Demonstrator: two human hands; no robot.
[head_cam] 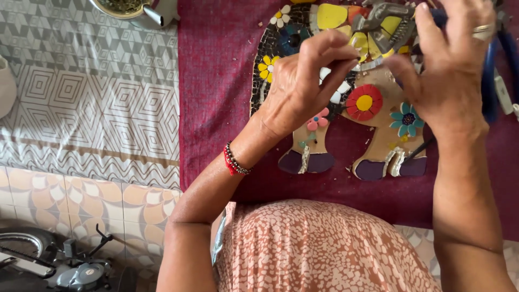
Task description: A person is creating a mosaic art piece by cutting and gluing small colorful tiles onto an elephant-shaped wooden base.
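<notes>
Small white tile shard (369,65) pinched in left hand (303,86), bitten by blue-handled metal nippers (386,24) gripped in right hand (448,70).
Held above elephant-shaped mosaic board (373,116) on maroon cloth (216,81); metal bowl (130,8) top left, contents unclear.

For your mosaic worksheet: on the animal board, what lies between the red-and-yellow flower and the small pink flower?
In the head view, only bare brown board lies between the red flower and the pink flower; the left hand hovers just above.
</notes>
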